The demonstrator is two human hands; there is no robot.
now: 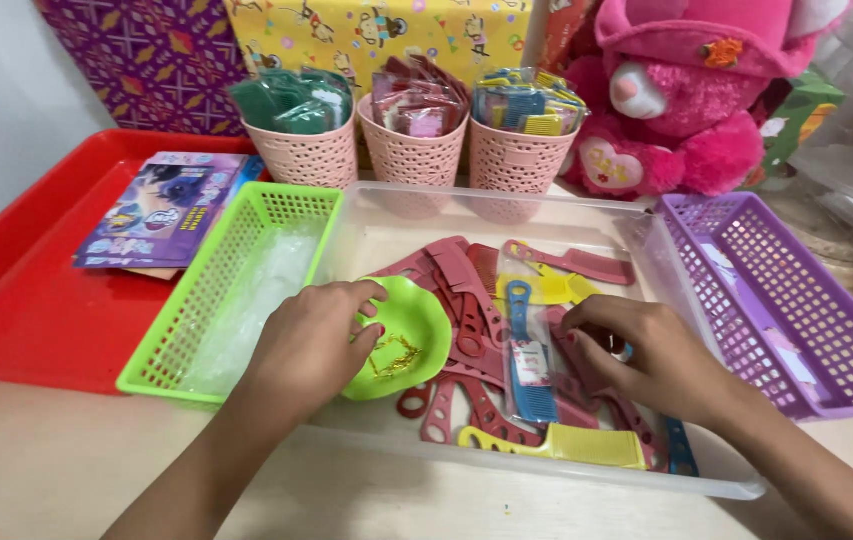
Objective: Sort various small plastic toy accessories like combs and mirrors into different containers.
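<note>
I see the left hand gripping a glossy round green bowl by its rim. The right hand, fingers curled, rests on flat plastic combs in the clear tray; I cannot tell what it grips.

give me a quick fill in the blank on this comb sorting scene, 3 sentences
1. The left hand holds a small ____ bowl over the clear tray of combs.
2. The basket left of the clear tray is ____ in colour.
3. Behind the tray stand ____ pink cups, beside a pink teddy bear.

Missing words: green; green; three
</note>
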